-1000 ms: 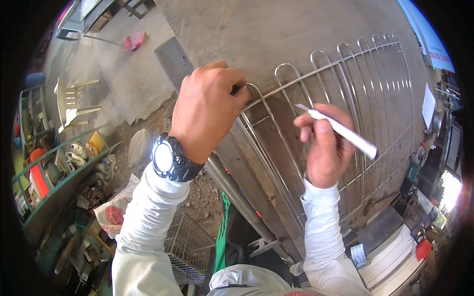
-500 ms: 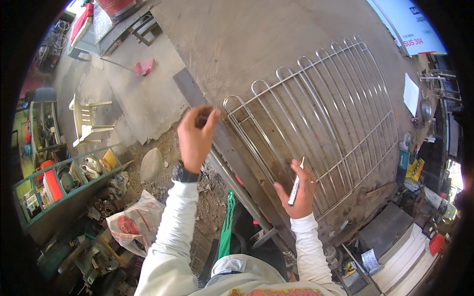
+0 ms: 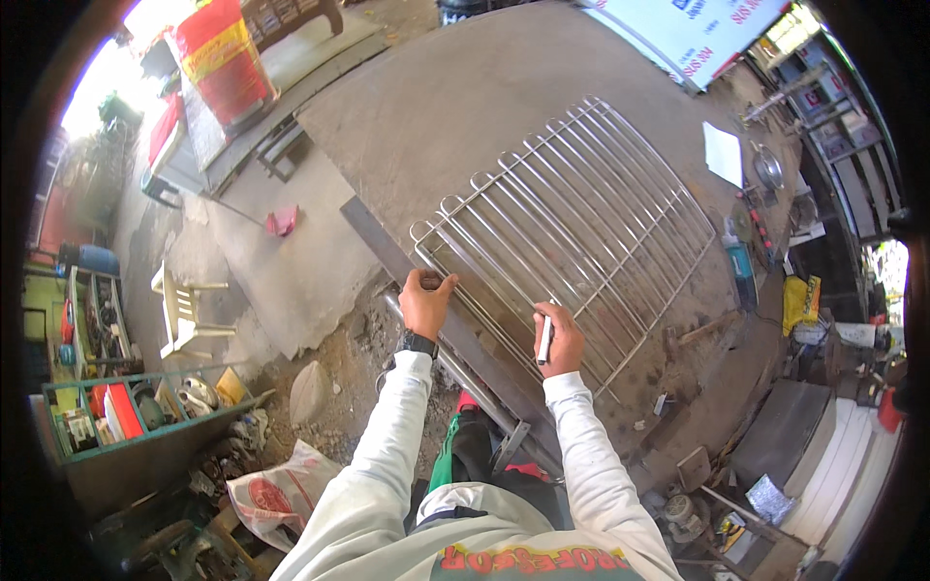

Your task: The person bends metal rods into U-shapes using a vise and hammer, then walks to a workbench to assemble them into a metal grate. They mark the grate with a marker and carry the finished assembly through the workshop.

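A: On the grey concrete desk (image 3: 465,107), centre: one bare-steel wire grille with looped rod ends (image 3: 572,228), lying flat. Orientation?

B: Long rods run from the near left up to the far right; looped ends face near left, just beyond a flat steel bar (image 3: 426,295) along the desk edge. Grille sits directly ahead of both hands.

A: Left hand (image 3: 424,302)?

B: Clenched on the near-left corner loop of the grille, fingers curled over the wire. Black wristwatch (image 3: 418,343) on that wrist.

A: Right hand (image 3: 558,339)?

B: Grasping a slim white marker stick (image 3: 545,341), held upright, resting at the near edge of the grille. Both hands touch it; neither is clearly nearer.

A: Containers?

B: Near left, a green metal shelf crate (image 3: 136,426) holding red and yellow tins and mixed small parts. Beside it, a white plastic sack (image 3: 281,494) on the ground, contents not visible. Far left, a white plastic chair (image 3: 184,310).
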